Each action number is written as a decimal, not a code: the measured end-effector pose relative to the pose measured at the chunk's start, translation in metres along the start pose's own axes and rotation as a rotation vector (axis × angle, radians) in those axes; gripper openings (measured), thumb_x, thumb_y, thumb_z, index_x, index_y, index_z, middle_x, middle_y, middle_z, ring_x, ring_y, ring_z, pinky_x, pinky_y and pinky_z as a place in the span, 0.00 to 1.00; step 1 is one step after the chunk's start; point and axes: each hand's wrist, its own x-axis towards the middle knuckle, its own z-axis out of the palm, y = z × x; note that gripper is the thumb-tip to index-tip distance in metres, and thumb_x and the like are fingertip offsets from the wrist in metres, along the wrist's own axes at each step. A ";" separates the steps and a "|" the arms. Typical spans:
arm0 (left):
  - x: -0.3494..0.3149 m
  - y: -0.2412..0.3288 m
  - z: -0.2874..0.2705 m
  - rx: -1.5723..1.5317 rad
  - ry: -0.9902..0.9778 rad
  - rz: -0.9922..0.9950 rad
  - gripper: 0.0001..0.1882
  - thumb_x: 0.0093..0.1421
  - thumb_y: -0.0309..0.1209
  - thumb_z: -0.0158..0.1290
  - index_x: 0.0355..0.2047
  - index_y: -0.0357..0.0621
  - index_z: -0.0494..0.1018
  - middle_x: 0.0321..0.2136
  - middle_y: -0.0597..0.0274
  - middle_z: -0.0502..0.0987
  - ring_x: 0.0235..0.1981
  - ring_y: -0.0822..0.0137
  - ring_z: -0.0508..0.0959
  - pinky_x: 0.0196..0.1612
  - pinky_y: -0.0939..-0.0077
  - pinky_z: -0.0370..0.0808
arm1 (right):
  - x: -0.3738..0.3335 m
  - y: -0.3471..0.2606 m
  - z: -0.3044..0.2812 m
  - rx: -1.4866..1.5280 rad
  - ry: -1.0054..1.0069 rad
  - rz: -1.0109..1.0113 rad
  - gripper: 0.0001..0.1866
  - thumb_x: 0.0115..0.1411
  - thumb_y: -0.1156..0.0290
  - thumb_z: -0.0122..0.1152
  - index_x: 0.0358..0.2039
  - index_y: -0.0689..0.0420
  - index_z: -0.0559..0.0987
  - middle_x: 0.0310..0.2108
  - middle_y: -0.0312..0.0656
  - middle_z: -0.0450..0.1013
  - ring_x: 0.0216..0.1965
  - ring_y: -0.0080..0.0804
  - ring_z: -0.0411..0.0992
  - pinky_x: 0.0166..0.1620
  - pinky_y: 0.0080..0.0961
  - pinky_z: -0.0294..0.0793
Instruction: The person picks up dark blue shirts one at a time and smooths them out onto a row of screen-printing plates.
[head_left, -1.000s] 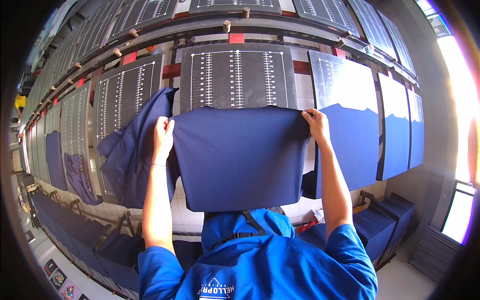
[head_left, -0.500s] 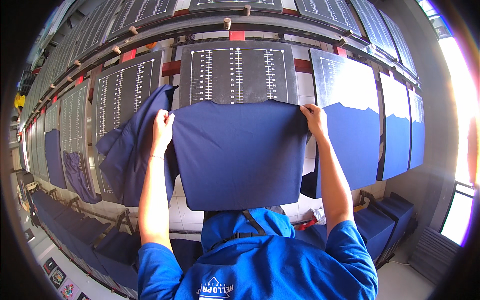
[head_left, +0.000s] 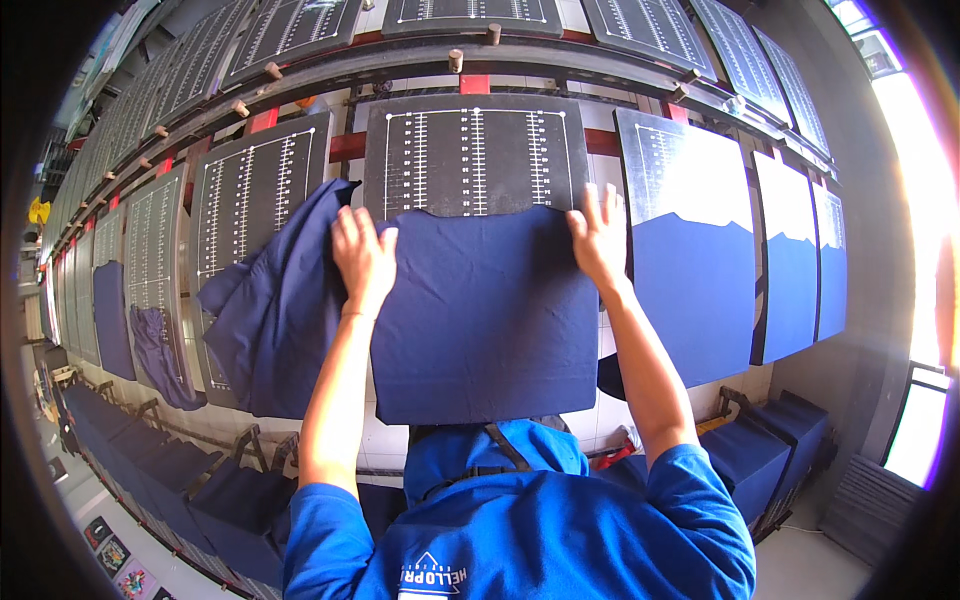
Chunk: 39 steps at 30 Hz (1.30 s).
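Note:
A navy blue fabric panel (head_left: 480,320) lies over the near part of a dark board (head_left: 430,160) with white ruled scales. Its top edge is cut like a garment's neck and shoulders. My left hand (head_left: 364,258) lies flat, fingers spread, at the panel's upper left corner. At the upper right corner and board edge is my right hand (head_left: 600,235), open with its fingers stretched forward. Left of my left hand, a crumpled navy cloth (head_left: 275,305) drapes over the neighbouring board (head_left: 255,185).
To the right, boards carry smooth navy panels (head_left: 695,285). More ruled boards (head_left: 480,12) stand beyond a dark rail (head_left: 540,68) with wooden pegs (head_left: 456,60). Farther left, another crumpled navy cloth (head_left: 160,355) hangs on a board. Navy-covered boards (head_left: 240,505) line the row behind me.
Both hands have let go of the panel's upper corners and opened flat, moving inward. The panel has settled onto the board.

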 end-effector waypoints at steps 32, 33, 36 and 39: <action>-0.264 -0.150 0.069 -1.514 -0.290 -1.068 0.38 0.68 0.56 0.49 0.66 0.39 0.63 0.60 0.51 0.72 0.59 0.57 0.74 0.61 0.60 0.72 | -0.324 0.054 -0.013 1.574 -0.183 1.269 0.23 0.69 0.53 0.57 0.52 0.60 0.74 0.45 0.46 0.77 0.42 0.36 0.78 0.44 0.37 0.80; -0.263 -0.148 0.069 -1.517 -0.306 -1.047 0.38 0.68 0.56 0.49 0.67 0.40 0.62 0.60 0.51 0.72 0.59 0.57 0.74 0.61 0.60 0.71 | -0.324 0.056 -0.013 1.560 -0.182 1.270 0.22 0.69 0.54 0.56 0.52 0.60 0.74 0.45 0.46 0.77 0.42 0.36 0.78 0.44 0.36 0.80; -0.262 -0.141 0.064 -1.441 -0.283 -1.029 0.37 0.69 0.56 0.49 0.68 0.42 0.61 0.60 0.52 0.72 0.60 0.58 0.73 0.62 0.60 0.71 | -0.328 0.064 -0.010 1.481 -0.250 1.284 0.22 0.70 0.56 0.55 0.53 0.62 0.74 0.47 0.46 0.77 0.45 0.36 0.77 0.49 0.37 0.78; -0.261 -0.132 0.056 -1.339 -0.281 -1.040 0.36 0.70 0.55 0.47 0.67 0.41 0.61 0.59 0.53 0.73 0.59 0.59 0.73 0.61 0.61 0.71 | -0.327 0.078 0.001 1.105 -0.410 1.105 0.22 0.71 0.60 0.53 0.56 0.64 0.73 0.49 0.44 0.77 0.52 0.35 0.74 0.56 0.38 0.73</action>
